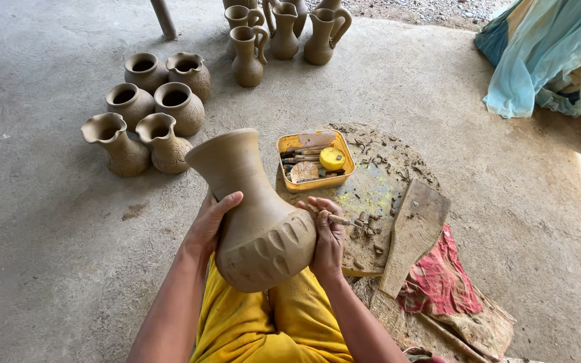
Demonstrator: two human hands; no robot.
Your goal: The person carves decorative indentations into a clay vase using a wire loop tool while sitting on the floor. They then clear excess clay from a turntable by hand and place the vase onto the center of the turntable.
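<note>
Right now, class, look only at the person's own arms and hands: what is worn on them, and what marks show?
Both forearms are bare, with no sleeves in view. The left hand and right hand wear no gloves; no rings, watch or bracelets are visible. Whether clay marks them is unclear. Yellow cloth covers the lap below.

Tray [314,161] sits on the round board [371,195]; left of the board, six pots [149,111] on the floor; behind it, jugs [284,33]; right, a paddle [415,232] over a cloth [438,279].
</note>
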